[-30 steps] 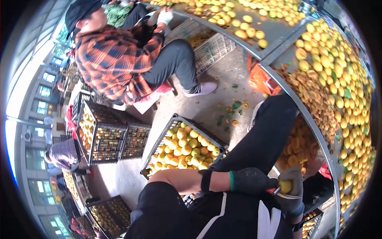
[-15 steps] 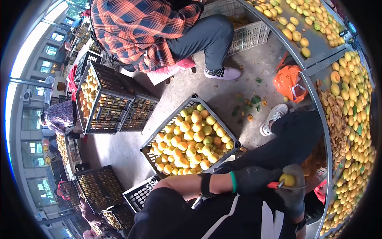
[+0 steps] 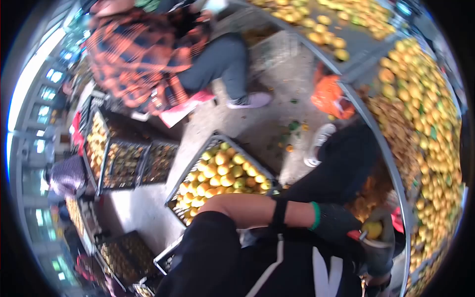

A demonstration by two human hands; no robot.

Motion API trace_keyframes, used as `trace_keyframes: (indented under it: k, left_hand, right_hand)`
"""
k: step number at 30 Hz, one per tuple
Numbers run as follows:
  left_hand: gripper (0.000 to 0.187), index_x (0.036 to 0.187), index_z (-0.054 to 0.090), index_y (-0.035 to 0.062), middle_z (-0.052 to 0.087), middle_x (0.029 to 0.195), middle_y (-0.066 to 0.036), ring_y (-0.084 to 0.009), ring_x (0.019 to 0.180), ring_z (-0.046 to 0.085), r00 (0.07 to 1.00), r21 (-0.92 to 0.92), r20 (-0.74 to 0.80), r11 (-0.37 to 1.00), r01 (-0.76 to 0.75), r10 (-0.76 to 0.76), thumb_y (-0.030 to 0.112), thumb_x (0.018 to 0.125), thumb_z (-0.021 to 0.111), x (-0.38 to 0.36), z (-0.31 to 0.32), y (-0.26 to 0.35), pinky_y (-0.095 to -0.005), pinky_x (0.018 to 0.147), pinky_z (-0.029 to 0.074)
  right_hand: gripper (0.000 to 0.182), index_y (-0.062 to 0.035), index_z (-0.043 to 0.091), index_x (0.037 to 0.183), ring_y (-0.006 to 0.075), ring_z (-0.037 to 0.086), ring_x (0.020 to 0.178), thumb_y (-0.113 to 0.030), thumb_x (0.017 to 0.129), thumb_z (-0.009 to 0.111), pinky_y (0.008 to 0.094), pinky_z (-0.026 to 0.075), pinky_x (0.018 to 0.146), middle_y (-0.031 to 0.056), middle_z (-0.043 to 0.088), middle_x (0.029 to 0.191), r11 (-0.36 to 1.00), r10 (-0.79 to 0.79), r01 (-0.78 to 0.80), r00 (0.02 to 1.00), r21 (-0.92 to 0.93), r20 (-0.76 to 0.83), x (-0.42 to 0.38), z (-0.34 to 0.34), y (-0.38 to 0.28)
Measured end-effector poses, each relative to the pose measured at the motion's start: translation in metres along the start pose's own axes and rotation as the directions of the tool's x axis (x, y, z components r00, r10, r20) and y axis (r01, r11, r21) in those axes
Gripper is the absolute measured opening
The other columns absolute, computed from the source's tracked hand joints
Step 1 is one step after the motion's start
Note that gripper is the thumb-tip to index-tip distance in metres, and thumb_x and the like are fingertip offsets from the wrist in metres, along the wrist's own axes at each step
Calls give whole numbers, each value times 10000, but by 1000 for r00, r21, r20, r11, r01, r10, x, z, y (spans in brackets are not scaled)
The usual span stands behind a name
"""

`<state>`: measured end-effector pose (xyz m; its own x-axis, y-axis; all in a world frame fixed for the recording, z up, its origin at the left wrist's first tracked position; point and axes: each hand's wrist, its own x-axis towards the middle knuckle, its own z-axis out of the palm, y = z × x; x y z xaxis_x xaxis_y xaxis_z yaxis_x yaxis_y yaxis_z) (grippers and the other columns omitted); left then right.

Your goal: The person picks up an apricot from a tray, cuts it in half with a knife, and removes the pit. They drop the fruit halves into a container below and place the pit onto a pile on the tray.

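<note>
A red-handled knife (image 3: pixel 354 234) is gripped in my left hand (image 3: pixel 336 223), which wears a dark glove with a green cuff. My right hand (image 3: pixel 380 255), in a grey glove, is closed around a yellow apricot (image 3: pixel 374 228). The knife's short blade meets the near side of that fruit; how deep it goes cannot be seen. Both hands are close together above my lap, beside the metal rim of the sorting table (image 3: pixel 383 143). A black crate of apricots (image 3: pixel 217 173) sits on the floor beyond my left forearm.
Loose apricots (image 3: pixel 430 119) and a heap of brown pieces (image 3: pixel 391 123) cover the table on the right. An orange bag (image 3: pixel 329 96) hangs by its rim. A seated person in a plaid shirt (image 3: pixel 133 54) is at upper left, near stacked fruit crates (image 3: pixel 128 158).
My view has swung, so the crate, the seated person and the orange bag appear further left. Both hands have shifted slightly rightward in view, still holding the knife and the apricot.
</note>
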<state>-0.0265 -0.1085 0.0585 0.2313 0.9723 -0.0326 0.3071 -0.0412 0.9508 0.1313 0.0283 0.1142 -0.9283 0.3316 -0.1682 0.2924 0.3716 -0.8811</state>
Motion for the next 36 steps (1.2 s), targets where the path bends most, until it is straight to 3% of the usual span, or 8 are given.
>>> trace_keyframes:
  k: [5,7,8,12,21,31,34,36]
  left_hand:
    - [468,1174,551,90,640,988,-181,-368,934,626,981,-197,-190,980,-10,-28,284,782,717,51,24,-2,-419,816,504]
    - [540,1246,514,83,636,1021,-180,-356,948,632,966,-308,-251,940,-147,69,274,785,720,63,24,10,-411,831,506]
    - [516,1229,489,70,617,1091,-198,-382,1006,611,990,-303,-124,953,22,-62,287,809,694,63,13,25,-429,845,496]
    - [489,1192,463,51,606,1137,-201,-371,1044,609,921,-106,148,920,378,-361,316,839,673,80,6,39,-439,860,485]
    - [589,1069,475,61,531,998,-113,-260,919,637,962,-16,-240,991,132,-132,344,701,838,94,13,44,-370,759,515]
    - [346,1165,465,54,565,884,-74,-140,884,605,960,-201,-44,944,261,-275,50,868,641,91,14,31,-360,801,537]
    - [378,1233,464,29,572,905,-70,-182,815,600,979,-76,4,976,204,-205,97,896,622,85,20,14,-365,752,533]
    - [444,1278,448,-10,587,930,-97,-241,811,615,954,179,-8,939,-295,301,131,898,629,82,29,-13,-385,711,519]
  right_hand:
    - [461,-35,496,1109,166,506,971,85,680,615,283,423,868,71,481,1082,997,49,-26,935,69,-352,-7,-9,-1]
    - [489,-36,494,1139,168,508,994,83,680,616,272,417,886,67,475,1110,847,125,87,926,525,-356,-12,-8,10]
    - [489,-36,494,1139,168,508,994,83,680,616,272,417,886,67,475,1110,852,138,96,907,515,-397,-14,-13,16]
    - [526,-39,478,1179,153,508,1002,71,690,638,271,415,896,58,492,1097,886,122,52,933,460,-339,-30,-32,27]
    - [578,-52,475,1188,136,519,995,131,658,615,261,417,899,48,511,1078,617,190,208,896,759,-401,-50,-32,46]
    - [599,-67,484,1160,194,549,1034,118,601,592,308,412,939,75,552,1084,386,188,293,903,875,-386,-46,-19,61]
    - [589,-68,481,1144,190,545,1041,121,596,584,306,405,947,71,553,1085,401,182,325,888,856,-422,-47,-15,61]
    - [579,-68,479,1136,183,540,1041,121,598,581,304,402,948,66,551,1086,444,168,339,878,830,-448,-50,-14,59]
